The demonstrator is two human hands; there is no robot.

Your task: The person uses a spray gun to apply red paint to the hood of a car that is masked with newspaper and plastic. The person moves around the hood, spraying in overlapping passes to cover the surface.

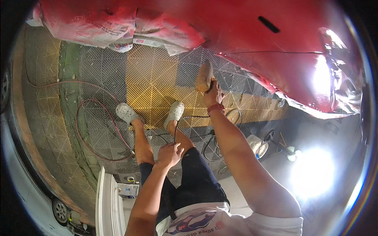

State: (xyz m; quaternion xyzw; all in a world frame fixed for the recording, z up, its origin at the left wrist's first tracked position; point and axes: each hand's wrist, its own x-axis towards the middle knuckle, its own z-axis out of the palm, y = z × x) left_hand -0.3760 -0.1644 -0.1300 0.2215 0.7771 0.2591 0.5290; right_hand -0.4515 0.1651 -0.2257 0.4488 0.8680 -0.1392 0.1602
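Note:
My right hand [214,96] is stretched forward and grips a power tool with a tan, dusty round pad [204,77], held against the lower edge of a red car body [275,51]. A red band sits on that wrist. My left hand [169,154] is lower, by my thigh, closed around the tool's thin black cord [185,118], which runs up toward the tool. My feet in grey clogs [128,113] stand on the tiled floor.
The floor is yellow and grey grid tiles [153,82]. A red air hose [84,129] loops at the left. Masking paper [98,27] covers part of the car. A white shelf unit [108,204] stands at lower left. A bright work lamp [313,173] glares at right.

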